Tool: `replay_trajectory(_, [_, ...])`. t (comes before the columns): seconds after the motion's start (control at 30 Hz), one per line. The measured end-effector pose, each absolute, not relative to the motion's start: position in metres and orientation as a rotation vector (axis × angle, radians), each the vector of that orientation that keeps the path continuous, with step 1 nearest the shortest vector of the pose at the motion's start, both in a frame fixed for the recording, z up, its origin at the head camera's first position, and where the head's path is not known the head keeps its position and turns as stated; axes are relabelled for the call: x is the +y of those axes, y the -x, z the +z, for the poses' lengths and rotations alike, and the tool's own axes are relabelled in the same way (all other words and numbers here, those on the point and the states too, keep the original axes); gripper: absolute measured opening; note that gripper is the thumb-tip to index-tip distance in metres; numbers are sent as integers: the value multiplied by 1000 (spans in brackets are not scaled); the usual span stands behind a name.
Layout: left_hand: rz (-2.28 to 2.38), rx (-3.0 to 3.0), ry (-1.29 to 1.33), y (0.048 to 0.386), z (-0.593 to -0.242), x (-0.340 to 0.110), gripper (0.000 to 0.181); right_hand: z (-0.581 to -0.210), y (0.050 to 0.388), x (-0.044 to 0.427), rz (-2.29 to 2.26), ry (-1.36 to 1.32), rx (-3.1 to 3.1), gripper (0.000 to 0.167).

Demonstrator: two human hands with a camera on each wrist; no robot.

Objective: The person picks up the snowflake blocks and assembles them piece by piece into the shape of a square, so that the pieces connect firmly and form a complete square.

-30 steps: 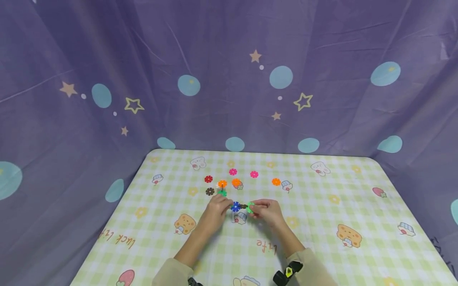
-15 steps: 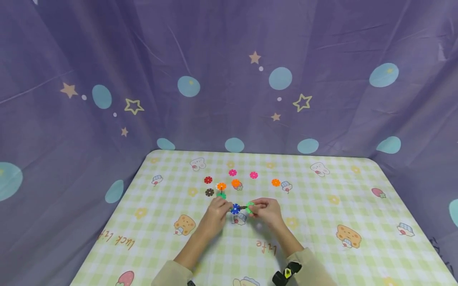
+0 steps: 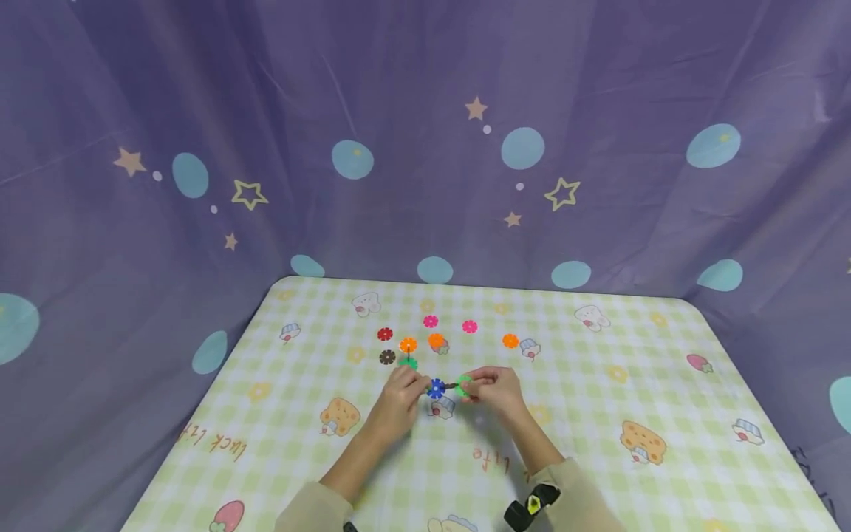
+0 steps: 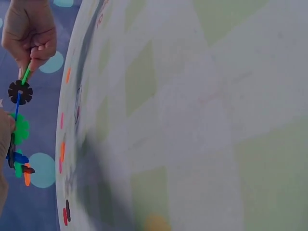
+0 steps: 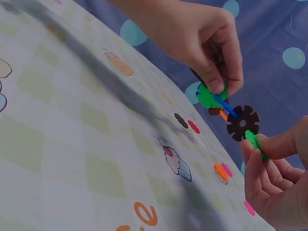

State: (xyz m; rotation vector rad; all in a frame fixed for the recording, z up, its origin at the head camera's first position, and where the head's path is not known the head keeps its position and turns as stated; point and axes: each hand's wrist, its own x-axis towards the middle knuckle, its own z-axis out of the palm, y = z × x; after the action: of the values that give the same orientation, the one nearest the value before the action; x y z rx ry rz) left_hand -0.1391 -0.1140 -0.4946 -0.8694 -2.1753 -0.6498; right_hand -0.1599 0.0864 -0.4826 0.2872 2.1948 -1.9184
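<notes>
A chain of interlocked notched discs is held up between both hands. My left hand pinches a green disc at its left part. From there a blue disc joins a dark brown disc, seen edge-on from the head. At the right end my right hand pinches a bright green disc between thumb and fingers. More joined pieces, among them an orange disc and a green one, stick out beyond the left hand. The left wrist view shows the left hand only at its edge.
Loose discs lie beyond the hands on the checked cloth: red, brown, two pink, and orange ones. A purple curtain hangs behind the table.
Both hands keep their grip on the chain, nearly in place. The brown disc has turned a little more edge-on since the earliest head view, and the whole head view has shifted slightly.
</notes>
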Motion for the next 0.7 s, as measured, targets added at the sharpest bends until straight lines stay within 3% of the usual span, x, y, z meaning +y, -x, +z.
replay_trajectory(0.37, [-644,-2144,927,132,-496,-111,35,-480,156,93,-1901,-261,2174,12])
replay_trajectory(0.7, [-699,-2108,951,140,-479,-111,18,-474,161,104,-1999,-221,2092,23])
